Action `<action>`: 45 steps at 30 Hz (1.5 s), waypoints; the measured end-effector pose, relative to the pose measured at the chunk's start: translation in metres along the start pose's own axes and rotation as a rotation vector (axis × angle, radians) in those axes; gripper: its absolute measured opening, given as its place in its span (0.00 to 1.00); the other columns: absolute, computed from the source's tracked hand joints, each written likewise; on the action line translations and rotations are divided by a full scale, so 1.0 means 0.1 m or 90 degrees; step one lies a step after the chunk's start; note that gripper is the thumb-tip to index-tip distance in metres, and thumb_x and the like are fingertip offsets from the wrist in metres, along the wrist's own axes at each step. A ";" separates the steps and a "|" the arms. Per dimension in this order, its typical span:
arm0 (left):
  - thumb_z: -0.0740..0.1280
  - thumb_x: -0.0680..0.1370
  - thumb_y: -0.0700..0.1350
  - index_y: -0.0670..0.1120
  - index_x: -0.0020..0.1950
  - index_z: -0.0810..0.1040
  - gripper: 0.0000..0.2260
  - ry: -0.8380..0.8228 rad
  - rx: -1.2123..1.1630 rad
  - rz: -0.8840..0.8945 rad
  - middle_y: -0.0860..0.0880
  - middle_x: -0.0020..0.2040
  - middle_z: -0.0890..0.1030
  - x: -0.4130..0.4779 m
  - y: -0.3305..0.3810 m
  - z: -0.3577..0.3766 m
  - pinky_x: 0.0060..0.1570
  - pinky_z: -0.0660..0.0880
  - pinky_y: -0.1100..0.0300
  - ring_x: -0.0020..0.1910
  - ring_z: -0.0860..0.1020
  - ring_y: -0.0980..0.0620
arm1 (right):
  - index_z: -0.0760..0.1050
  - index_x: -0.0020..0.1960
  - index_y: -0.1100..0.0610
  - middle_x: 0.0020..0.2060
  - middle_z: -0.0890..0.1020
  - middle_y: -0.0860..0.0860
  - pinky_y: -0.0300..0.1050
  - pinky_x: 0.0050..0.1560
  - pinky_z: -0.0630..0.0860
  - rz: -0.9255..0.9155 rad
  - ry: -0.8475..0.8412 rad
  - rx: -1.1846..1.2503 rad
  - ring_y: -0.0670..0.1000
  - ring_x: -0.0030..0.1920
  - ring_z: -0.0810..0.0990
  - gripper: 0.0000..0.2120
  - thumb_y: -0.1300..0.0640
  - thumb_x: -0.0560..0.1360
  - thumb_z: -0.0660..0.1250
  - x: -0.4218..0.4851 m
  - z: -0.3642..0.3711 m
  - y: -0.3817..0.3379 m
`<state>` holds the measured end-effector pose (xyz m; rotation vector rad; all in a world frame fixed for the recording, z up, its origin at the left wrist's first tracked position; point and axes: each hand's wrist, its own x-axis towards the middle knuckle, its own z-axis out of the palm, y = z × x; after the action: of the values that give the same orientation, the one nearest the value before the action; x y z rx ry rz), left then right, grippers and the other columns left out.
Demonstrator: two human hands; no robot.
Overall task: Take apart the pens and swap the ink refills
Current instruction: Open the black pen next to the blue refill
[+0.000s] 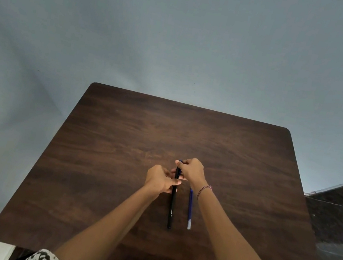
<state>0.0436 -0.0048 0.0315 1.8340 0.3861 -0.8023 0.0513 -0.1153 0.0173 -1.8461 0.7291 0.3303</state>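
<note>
Black pen was gripped mid-barrel by curled fingers of left hand. Its 12 o'clock end was pinched by right hand. Blue refill lay on desk at pen's 3 o'clock. Barrel was best steadied, with the end drawn off straight.

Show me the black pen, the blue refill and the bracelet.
black pen (171, 208), head view, lower barrel.
blue refill (189, 207), head view, middle of tube.
bracelet (204, 189), head view, beads on wrist.
</note>
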 end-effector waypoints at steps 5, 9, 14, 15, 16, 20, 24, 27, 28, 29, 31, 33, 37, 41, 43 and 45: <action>0.73 0.70 0.34 0.41 0.36 0.74 0.09 -0.013 -0.055 -0.041 0.39 0.50 0.82 -0.02 -0.04 0.00 0.42 0.80 0.51 0.46 0.82 0.41 | 0.76 0.32 0.58 0.41 0.86 0.59 0.46 0.45 0.81 -0.005 0.007 0.008 0.52 0.37 0.83 0.14 0.58 0.77 0.66 -0.04 0.08 0.05; 0.72 0.70 0.32 0.40 0.36 0.72 0.10 -0.022 -0.087 -0.066 0.37 0.52 0.82 -0.05 -0.02 0.00 0.44 0.79 0.50 0.51 0.81 0.38 | 0.77 0.34 0.59 0.41 0.86 0.58 0.49 0.48 0.82 0.025 0.008 0.042 0.53 0.40 0.85 0.13 0.58 0.77 0.66 -0.04 0.09 0.06; 0.73 0.70 0.33 0.40 0.37 0.74 0.08 -0.025 -0.070 -0.076 0.40 0.46 0.82 -0.09 0.00 -0.04 0.45 0.79 0.51 0.51 0.82 0.39 | 0.76 0.31 0.59 0.39 0.85 0.58 0.51 0.47 0.82 0.048 0.019 0.090 0.53 0.39 0.84 0.15 0.58 0.76 0.67 -0.05 0.14 0.06; 0.73 0.70 0.33 0.40 0.37 0.73 0.09 -0.026 -0.070 -0.075 0.42 0.43 0.81 -0.09 0.00 -0.06 0.44 0.79 0.51 0.51 0.82 0.39 | 0.76 0.31 0.60 0.39 0.85 0.58 0.51 0.47 0.82 0.054 0.019 0.095 0.54 0.40 0.85 0.15 0.57 0.76 0.67 -0.05 0.15 0.07; 0.73 0.70 0.33 0.41 0.36 0.73 0.10 -0.027 -0.068 -0.071 0.43 0.41 0.81 -0.09 0.00 -0.07 0.44 0.79 0.51 0.50 0.82 0.39 | 0.77 0.32 0.60 0.39 0.85 0.58 0.51 0.47 0.82 0.064 0.018 0.103 0.54 0.40 0.85 0.15 0.57 0.76 0.67 -0.04 0.17 0.07; 0.74 0.69 0.34 0.42 0.34 0.72 0.12 -0.021 -0.030 -0.057 0.43 0.37 0.80 -0.09 -0.01 -0.08 0.43 0.79 0.51 0.42 0.81 0.43 | 0.75 0.34 0.62 0.34 0.83 0.56 0.50 0.42 0.81 0.106 0.010 0.184 0.52 0.32 0.82 0.12 0.60 0.76 0.67 -0.02 0.19 0.07; 0.74 0.69 0.35 0.42 0.33 0.73 0.11 -0.024 -0.027 -0.061 0.46 0.31 0.79 -0.10 0.03 -0.11 0.36 0.79 0.54 0.38 0.81 0.46 | 0.74 0.35 0.63 0.29 0.82 0.55 0.52 0.42 0.83 0.135 -0.013 0.239 0.52 0.29 0.82 0.12 0.61 0.76 0.67 -0.02 0.21 0.09; 0.74 0.69 0.34 0.39 0.37 0.76 0.07 -0.130 -0.010 -0.092 0.46 0.31 0.82 -0.19 -0.09 -0.03 0.26 0.78 0.61 0.28 0.82 0.53 | 0.72 0.32 0.64 0.19 0.78 0.51 0.41 0.21 0.76 0.134 0.069 0.309 0.47 0.19 0.77 0.15 0.63 0.78 0.65 0.08 0.01 0.06; 0.73 0.69 0.33 0.38 0.39 0.76 0.07 -0.153 -0.021 -0.109 0.45 0.32 0.82 -0.24 -0.19 0.02 0.24 0.78 0.62 0.26 0.81 0.55 | 0.71 0.32 0.64 0.18 0.77 0.52 0.40 0.20 0.75 0.132 0.103 0.327 0.47 0.18 0.76 0.15 0.64 0.78 0.64 0.14 -0.14 0.02; 0.73 0.69 0.33 0.38 0.39 0.76 0.07 -0.153 -0.044 -0.127 0.44 0.33 0.82 -0.28 -0.29 0.05 0.23 0.77 0.63 0.25 0.81 0.55 | 0.71 0.33 0.64 0.19 0.78 0.53 0.40 0.19 0.74 0.129 0.114 0.352 0.48 0.18 0.76 0.15 0.64 0.78 0.63 0.20 -0.31 -0.01; 0.73 0.70 0.34 0.39 0.39 0.75 0.07 -0.118 -0.075 -0.133 0.45 0.30 0.81 -0.30 -0.44 0.05 0.22 0.77 0.63 0.23 0.80 0.54 | 0.72 0.38 0.65 0.23 0.79 0.56 0.37 0.20 0.75 0.115 0.103 0.391 0.48 0.19 0.78 0.11 0.64 0.79 0.62 0.23 -0.55 -0.08; 0.72 0.71 0.34 0.39 0.38 0.74 0.08 -0.096 -0.085 -0.121 0.46 0.27 0.80 -0.23 -0.49 -0.02 0.22 0.77 0.63 0.22 0.79 0.54 | 0.73 0.44 0.67 0.31 0.79 0.59 0.37 0.22 0.77 0.099 0.063 0.396 0.50 0.22 0.80 0.07 0.63 0.79 0.62 0.18 -0.59 -0.09; 0.72 0.71 0.34 0.39 0.39 0.74 0.07 -0.056 -0.084 -0.092 0.43 0.34 0.79 -0.10 -0.39 -0.15 0.26 0.79 0.61 0.27 0.79 0.53 | 0.75 0.52 0.71 0.38 0.81 0.62 0.41 0.30 0.81 0.112 0.023 0.356 0.56 0.35 0.82 0.11 0.62 0.77 0.66 0.09 -0.34 0.11; 0.73 0.71 0.36 0.37 0.46 0.76 0.08 -0.032 -0.056 -0.088 0.41 0.39 0.81 -0.06 -0.36 -0.12 0.33 0.80 0.59 0.34 0.81 0.49 | 0.80 0.54 0.66 0.45 0.83 0.58 0.46 0.50 0.80 0.087 0.062 0.160 0.55 0.45 0.83 0.15 0.55 0.74 0.71 0.08 -0.18 0.32; 0.73 0.71 0.36 0.37 0.49 0.77 0.10 -0.024 -0.049 -0.095 0.40 0.43 0.82 -0.06 -0.39 -0.09 0.34 0.80 0.58 0.38 0.82 0.47 | 0.81 0.53 0.63 0.43 0.83 0.55 0.42 0.49 0.76 0.055 0.083 0.052 0.50 0.44 0.80 0.15 0.52 0.73 0.71 0.05 -0.17 0.38; 0.74 0.70 0.37 0.37 0.50 0.77 0.11 -0.016 -0.042 -0.101 0.39 0.46 0.83 -0.06 -0.43 -0.05 0.35 0.80 0.58 0.43 0.83 0.46 | 0.82 0.50 0.63 0.41 0.83 0.53 0.40 0.45 0.73 0.042 0.084 0.000 0.48 0.43 0.78 0.14 0.52 0.72 0.72 0.03 -0.16 0.43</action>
<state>0.0152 0.0178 0.0071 1.7466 0.5412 -0.9104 0.0255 -0.1412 -0.0102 -1.8592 0.8820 0.2518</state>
